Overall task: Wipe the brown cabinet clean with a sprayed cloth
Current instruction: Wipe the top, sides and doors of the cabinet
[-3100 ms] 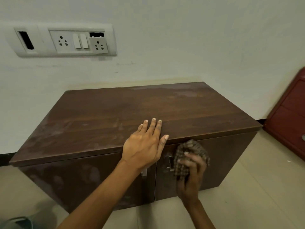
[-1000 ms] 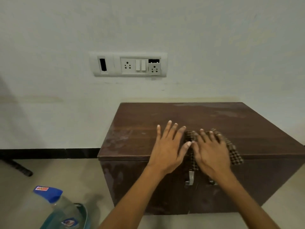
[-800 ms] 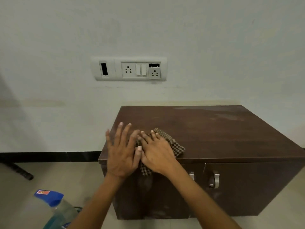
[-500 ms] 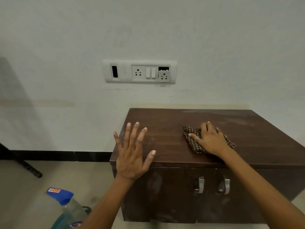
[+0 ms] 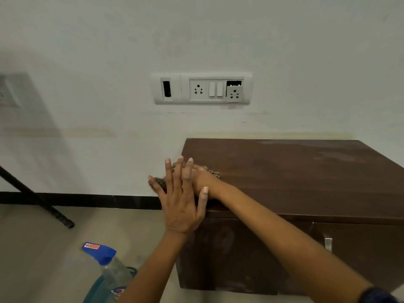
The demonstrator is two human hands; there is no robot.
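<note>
The left hand (image 5: 181, 206) is spread open; the right hand (image 5: 202, 178) lies on the cloth (image 5: 161, 184) at the cabinet (image 5: 295, 171) top's left edge. Its fingers are hidden; I cannot tell its grip.

Checked cloth (image 5: 161, 183) lies bunched on the smeared brown cabinet (image 5: 295, 171), left edge.

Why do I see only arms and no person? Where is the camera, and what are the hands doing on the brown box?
The camera sits on the person's head and looks forward and down, so only their own two arms show. This is the only view. The brown box is a cabinet against the wall. The right hand lies on a checked cloth at the left end of the cabinet's top. Its fingers are hidden behind the left hand, which is open, fingers spread, and holds nothing. On the floor is a spray bottle with a blue top. A socket panel is on the wall.
</note>
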